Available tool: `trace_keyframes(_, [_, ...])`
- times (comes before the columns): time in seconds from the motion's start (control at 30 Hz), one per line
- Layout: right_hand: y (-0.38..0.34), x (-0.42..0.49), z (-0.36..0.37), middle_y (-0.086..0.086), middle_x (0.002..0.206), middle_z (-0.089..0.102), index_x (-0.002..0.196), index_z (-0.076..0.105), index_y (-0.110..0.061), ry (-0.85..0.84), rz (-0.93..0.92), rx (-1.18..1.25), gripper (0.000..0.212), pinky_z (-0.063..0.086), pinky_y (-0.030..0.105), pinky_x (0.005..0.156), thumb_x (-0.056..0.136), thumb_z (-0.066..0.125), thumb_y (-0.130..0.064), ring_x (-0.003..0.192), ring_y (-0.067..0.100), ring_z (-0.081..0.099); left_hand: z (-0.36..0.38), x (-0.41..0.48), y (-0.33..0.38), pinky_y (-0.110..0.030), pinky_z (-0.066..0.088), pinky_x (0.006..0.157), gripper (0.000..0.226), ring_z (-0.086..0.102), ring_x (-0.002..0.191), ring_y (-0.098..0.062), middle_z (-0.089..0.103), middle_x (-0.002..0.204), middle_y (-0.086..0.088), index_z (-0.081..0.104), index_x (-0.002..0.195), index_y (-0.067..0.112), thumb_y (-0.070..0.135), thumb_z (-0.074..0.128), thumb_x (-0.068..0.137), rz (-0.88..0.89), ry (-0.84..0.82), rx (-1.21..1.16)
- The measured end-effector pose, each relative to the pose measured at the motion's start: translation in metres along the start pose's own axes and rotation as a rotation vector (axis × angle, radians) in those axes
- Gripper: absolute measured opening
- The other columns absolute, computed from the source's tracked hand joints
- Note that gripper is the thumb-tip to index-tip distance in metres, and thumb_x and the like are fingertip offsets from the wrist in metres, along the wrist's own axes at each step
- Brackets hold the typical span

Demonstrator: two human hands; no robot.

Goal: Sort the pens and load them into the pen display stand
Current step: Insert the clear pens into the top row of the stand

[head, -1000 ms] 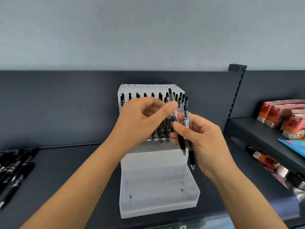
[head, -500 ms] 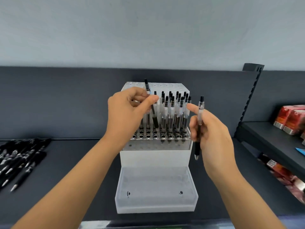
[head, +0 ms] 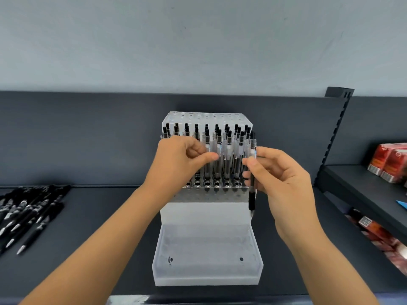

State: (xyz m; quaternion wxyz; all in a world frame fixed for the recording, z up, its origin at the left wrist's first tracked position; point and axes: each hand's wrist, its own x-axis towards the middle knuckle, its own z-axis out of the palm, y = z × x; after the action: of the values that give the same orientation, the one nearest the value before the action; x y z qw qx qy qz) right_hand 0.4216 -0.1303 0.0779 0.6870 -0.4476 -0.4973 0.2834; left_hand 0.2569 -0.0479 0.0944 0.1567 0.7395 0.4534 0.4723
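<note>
Head camera: pen display stand (head: pixel 207 276) on the dark bench (head: pixel 92 216) holds upright pens (head: pixel 229 148); left hand (head: pixel 176 159) pinches one, right hand (head: pixel 284 172) grips a single pen (head: pixel 252 194) at the stand's right edge. Loose pens (head: pixel 28 214) lie well left.

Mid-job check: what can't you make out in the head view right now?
Whether the left hand grips anything: its own curled fingers hide the contact.
Front-left holes of the pen display stand: behind that hand.
Loose black pens: cut by the left edge, blurred, uncountable.
Label on the pen in the right hand: too small.
</note>
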Motion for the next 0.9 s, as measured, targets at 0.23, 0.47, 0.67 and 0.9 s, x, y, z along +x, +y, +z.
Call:
trace_keyframes(0.23, [-0.016,0.003,0.016,0.004,0.082,0.064,0.095,0.068,-0.014,-0.095,0.097,0.140,0.010,0.061,0.043,0.068,0.086,0.066,-0.009,0.076,0.016,0.067,-0.022,-0.022,0.033,-0.020,0.053,0.065,0.027,0.065,0.069,-0.007,0.069,0.072,0.008,0.070,0.082,0.023,0.047,0.076,0.071,0.126,-0.086,-0.093])
trace_keyframes(0.47, [-0.022,0.012,0.028,0.008,0.095,0.071,0.101,0.071,-0.010,-0.167,0.132,0.222,0.015,0.058,0.034,0.083,0.091,0.060,-0.015,0.088,0.018,0.068,-0.039,-0.016,0.034,-0.031,0.058,0.067,0.013,0.071,0.068,-0.016,0.070,0.085,0.004,0.069,0.088,0.021,0.017,0.077,0.079,0.115,-0.044,-0.253])
trace_keyframes(0.67, [0.010,-0.005,0.010,-0.016,0.096,0.067,0.104,0.068,-0.022,-0.157,-0.198,-0.472,0.016,0.047,0.010,0.083,0.089,0.064,-0.018,0.093,-0.002,0.062,-0.029,-0.007,0.000,-0.038,0.058,0.075,0.012,0.069,0.072,-0.022,0.067,0.082,0.005,0.064,0.082,0.024,0.018,0.074,0.082,-0.013,0.030,-0.209])
trace_keyframes(0.9, [0.016,-0.018,0.001,-0.017,0.121,0.057,0.130,0.054,-0.027,-0.266,-0.366,-0.957,0.038,0.027,0.004,0.086,0.093,0.056,-0.034,0.114,0.002,0.049,-0.003,-0.010,-0.015,-0.006,0.044,0.059,0.012,0.057,0.062,-0.002,0.064,0.076,0.010,0.062,0.083,0.022,0.024,0.074,0.082,-0.039,-0.066,0.075])
